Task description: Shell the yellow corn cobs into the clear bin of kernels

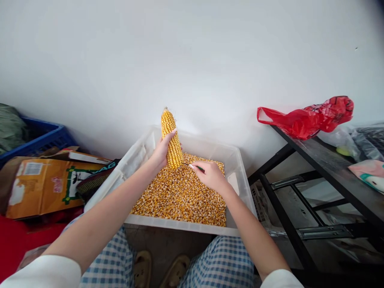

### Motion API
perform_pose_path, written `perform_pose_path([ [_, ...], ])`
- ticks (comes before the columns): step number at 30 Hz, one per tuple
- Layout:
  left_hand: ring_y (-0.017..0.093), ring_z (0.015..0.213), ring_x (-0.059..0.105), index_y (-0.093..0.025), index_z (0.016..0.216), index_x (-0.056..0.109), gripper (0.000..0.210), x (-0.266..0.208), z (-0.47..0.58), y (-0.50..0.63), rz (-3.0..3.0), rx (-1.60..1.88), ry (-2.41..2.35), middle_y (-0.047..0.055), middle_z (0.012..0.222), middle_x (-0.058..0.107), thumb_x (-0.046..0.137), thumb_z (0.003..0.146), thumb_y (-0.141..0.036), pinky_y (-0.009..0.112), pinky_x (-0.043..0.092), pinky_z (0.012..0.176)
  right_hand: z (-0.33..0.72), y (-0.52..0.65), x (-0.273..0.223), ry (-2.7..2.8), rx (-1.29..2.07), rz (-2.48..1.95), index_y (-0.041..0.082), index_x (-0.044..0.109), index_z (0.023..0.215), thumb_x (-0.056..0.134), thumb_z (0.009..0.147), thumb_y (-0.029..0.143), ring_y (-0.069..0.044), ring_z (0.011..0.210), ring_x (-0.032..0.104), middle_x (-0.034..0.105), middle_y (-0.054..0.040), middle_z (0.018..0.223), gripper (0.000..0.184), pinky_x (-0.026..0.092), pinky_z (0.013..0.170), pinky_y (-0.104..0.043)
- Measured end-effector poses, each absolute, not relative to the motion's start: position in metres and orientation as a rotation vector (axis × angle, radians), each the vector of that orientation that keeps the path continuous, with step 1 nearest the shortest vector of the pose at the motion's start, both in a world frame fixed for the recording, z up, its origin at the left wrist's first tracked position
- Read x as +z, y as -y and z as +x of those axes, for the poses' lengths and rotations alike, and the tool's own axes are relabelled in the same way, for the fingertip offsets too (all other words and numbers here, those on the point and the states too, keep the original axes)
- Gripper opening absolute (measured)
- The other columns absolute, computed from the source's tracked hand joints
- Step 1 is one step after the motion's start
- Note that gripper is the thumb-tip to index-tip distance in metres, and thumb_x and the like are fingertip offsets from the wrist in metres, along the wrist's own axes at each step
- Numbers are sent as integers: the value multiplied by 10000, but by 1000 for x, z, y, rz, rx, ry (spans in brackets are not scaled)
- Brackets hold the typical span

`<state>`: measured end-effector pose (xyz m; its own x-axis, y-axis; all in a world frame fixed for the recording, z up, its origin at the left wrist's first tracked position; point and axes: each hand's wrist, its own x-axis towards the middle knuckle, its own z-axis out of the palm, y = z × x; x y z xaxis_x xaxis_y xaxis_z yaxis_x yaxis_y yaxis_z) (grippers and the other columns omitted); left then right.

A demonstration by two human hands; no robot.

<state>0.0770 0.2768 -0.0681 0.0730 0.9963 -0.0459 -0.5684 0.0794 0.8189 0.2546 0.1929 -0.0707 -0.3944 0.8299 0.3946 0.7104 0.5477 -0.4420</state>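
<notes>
My left hand (pixel 161 153) is wrapped round an ear of corn (pixel 174 154), its yellow kernel rows whole on the side facing me. The cob stands nearly upright, tip up, over a translucent plastic bin (pixel 207 228). At its lower end, my right hand (pixel 210 175) is closed on a thin screwdriver-like tool (pixel 186 164) with a slim metal shaft and dark handle. The shaft's end meets or nearly meets the cob's bottom right edge; contact is hard to tell. Loose corn kernels (pixel 183 198) lie in a broad layer in the bin under both hands.
On the left are a printed cardboard box (pixel 48 188), a dark mesh item (pixel 96 181) and a blue crate (pixel 54 138). A black-framed rack (pixel 330 172) stands at the right with a red plastic bag (pixel 312 118) on top. A white wall (pixel 192 60) rises behind the bin.
</notes>
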Motion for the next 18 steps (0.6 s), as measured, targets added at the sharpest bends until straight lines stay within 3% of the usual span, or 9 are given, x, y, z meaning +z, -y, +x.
perform_pose_path([
  [5,169,489,601,-176,924,521,425,-68,78,-275,727,1352,-737,28,605,610,686,642,-449,257,464,458,257,-195,-70,2216,320,-1165,201,667,960,452,868,265,-126,798,605,672,-36,949,242,430,735,-246],
  [18,176,480,592,-175,926,527,421,-67,80,-269,823,1365,-782,34,613,601,695,639,-433,266,459,440,258,-197,-71,2289,256,-1137,189,660,997,440,884,263,-108,681,530,602,-35,763,258,395,661,-230],
])
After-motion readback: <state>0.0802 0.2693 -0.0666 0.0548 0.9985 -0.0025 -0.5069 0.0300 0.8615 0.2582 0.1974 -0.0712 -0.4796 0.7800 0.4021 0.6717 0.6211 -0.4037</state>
